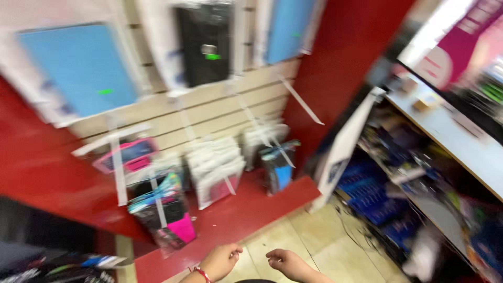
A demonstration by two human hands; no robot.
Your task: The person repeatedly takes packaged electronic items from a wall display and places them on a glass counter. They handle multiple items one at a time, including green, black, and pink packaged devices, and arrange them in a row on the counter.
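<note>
Held both hands low over the tiled floor [314, 236], left hand [221, 260] loosely curled, right hand [285, 260] half-open, both empty, nearest the pink-and-black packaged cases [167, 217] leaning on the red ledge [236, 215].

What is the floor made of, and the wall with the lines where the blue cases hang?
The floor looks like glazed ceramic tile: pale beige squares with thin dark joints and a slight sheen. The slatted wall panel looks like painted or laminated board, cream with even horizontal grooves; the blur leaves that open. The blue cases seem wrapped in clear glossy plastic.
</note>
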